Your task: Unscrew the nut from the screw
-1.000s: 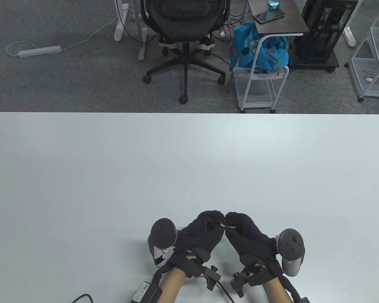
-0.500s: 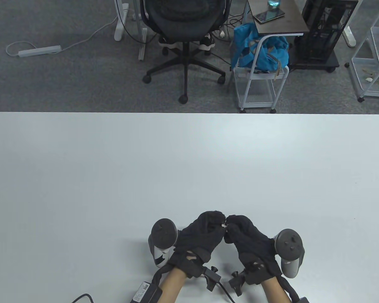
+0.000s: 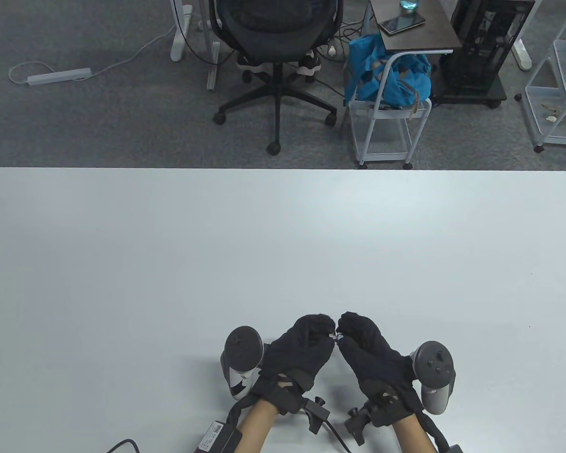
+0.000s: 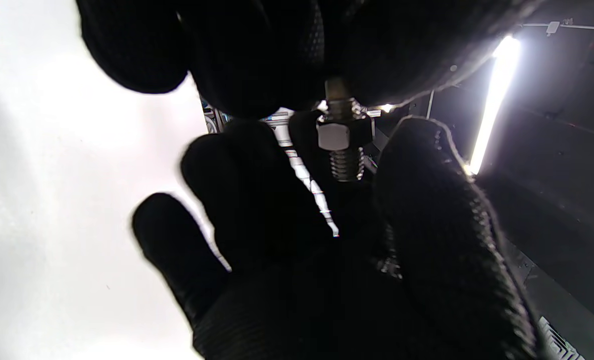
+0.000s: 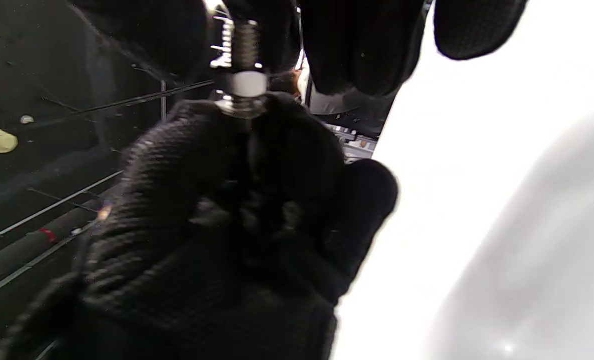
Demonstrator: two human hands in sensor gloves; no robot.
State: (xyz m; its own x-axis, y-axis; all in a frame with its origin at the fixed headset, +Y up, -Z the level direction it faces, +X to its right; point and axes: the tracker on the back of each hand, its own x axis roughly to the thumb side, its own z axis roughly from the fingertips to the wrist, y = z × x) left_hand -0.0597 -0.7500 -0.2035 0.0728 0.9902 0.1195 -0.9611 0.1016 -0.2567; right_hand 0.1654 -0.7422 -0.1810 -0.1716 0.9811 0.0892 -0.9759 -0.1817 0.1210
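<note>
Just above the near edge of the table (image 3: 122, 245), your left hand (image 3: 299, 351) pinches one end of the screw (image 4: 346, 162) and your right hand (image 3: 370, 351) grips the other end. The nut (image 4: 334, 135) sits partway along the thread, not off yet. Can't tell which fingers are on the nut. I'd guess plenty of turns remain.

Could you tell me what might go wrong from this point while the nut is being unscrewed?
The nut sits mid-thread on the screw, held above the table; once free it could drop and roll. The left hand and right hand grip with thick gloved fingertips, which may slip on such small parts.
</note>
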